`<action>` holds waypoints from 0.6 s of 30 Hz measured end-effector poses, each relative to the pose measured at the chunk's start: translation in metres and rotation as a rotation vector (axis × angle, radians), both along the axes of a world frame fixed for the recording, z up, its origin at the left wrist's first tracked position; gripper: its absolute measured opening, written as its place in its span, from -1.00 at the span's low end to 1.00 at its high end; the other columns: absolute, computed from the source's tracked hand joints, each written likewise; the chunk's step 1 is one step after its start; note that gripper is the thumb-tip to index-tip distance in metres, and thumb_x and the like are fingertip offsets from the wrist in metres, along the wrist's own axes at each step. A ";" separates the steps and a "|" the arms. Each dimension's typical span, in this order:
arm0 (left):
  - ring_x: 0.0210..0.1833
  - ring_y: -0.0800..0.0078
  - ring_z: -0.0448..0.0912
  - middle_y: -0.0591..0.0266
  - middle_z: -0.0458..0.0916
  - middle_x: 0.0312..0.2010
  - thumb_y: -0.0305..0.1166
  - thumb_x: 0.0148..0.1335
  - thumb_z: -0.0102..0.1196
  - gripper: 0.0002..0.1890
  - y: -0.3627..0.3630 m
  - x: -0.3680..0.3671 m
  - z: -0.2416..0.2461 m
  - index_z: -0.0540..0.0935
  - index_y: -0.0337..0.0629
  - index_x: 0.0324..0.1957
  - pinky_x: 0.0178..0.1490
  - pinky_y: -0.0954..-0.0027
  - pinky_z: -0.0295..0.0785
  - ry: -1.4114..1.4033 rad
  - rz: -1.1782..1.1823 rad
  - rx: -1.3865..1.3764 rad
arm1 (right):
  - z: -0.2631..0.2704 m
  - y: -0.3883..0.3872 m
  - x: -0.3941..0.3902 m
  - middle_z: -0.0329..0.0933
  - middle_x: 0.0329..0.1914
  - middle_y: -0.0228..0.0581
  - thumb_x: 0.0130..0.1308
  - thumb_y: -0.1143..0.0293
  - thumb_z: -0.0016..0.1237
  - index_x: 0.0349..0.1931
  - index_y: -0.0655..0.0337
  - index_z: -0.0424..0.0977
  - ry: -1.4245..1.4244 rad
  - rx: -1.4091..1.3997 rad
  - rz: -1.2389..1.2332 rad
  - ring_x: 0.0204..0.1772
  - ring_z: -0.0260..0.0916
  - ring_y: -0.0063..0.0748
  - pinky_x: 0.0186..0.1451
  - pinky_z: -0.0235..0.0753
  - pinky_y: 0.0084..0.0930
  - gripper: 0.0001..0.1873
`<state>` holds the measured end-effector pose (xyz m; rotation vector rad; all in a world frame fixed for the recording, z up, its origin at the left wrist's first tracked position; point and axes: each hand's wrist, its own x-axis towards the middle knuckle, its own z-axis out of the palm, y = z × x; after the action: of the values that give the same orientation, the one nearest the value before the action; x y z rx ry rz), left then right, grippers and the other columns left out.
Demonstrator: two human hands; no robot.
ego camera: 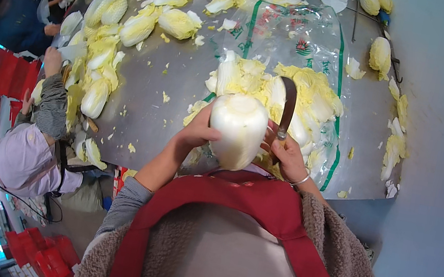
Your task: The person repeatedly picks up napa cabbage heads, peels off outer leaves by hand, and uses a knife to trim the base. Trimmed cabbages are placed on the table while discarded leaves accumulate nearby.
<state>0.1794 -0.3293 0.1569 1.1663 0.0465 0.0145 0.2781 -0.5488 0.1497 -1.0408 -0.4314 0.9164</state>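
Note:
A napa cabbage [237, 134] is held upright in front of my chest, its pale cut base facing the camera. My left hand [202, 126] grips it from the left, thumb across its side. My right hand [288, 152] is closed around the wooden handle of a curved knife [288, 101], whose blade points up and away from me; some fingers of this hand reach toward the cabbage's right side. Just beyond lies a clear plastic bag [280, 37] with green stripes, and loose yellow-white cabbage leaves [308, 93] are heaped on it.
The metal table [144, 98] carries leaf scraps and more napa cabbages [179, 24], some in foam netting [112, 3]. Single cabbages lie near its right edge [380, 55]. A co-worker [33, 158] stands at the left with a hand by the leaves. Other people are farther back. Red containers [45, 256] stand lower left.

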 end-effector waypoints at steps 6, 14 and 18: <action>0.22 0.28 0.31 0.09 0.31 0.17 0.10 -0.44 0.44 0.22 -0.009 -0.030 -0.003 0.11 -0.34 0.25 0.27 0.29 0.17 0.013 -0.057 -0.097 | 0.062 -0.024 0.028 0.46 -0.28 -0.22 0.23 0.25 -0.02 -0.07 0.25 0.39 -0.958 -0.465 0.150 -0.26 0.40 -0.50 -0.20 0.37 -0.55 -0.67; 0.20 0.33 0.33 0.14 0.34 0.15 0.15 -0.58 0.47 0.28 -0.020 -0.031 0.015 0.16 -0.34 0.23 0.26 0.31 0.18 0.107 -0.087 -0.001 | 0.088 -0.041 0.019 0.41 -0.50 -0.30 0.15 0.16 -0.04 -0.22 0.08 0.46 -1.527 -0.383 0.192 -0.45 0.42 -0.21 -0.46 0.37 -0.37 -0.73; 0.18 0.34 0.35 0.14 0.38 0.12 0.12 -0.56 0.47 0.23 -0.023 -0.031 0.016 0.20 -0.34 0.21 0.25 0.33 0.20 0.090 -0.120 0.016 | 0.085 -0.045 0.018 0.39 -0.52 -0.30 0.14 0.16 -0.03 -0.23 0.08 0.45 -1.587 -0.351 0.206 -0.49 0.41 -0.22 -0.48 0.36 -0.37 -0.73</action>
<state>0.1486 -0.3527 0.1725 1.1832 0.0554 -0.1438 0.2966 -0.5938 0.2350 -1.9533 -1.7404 0.1332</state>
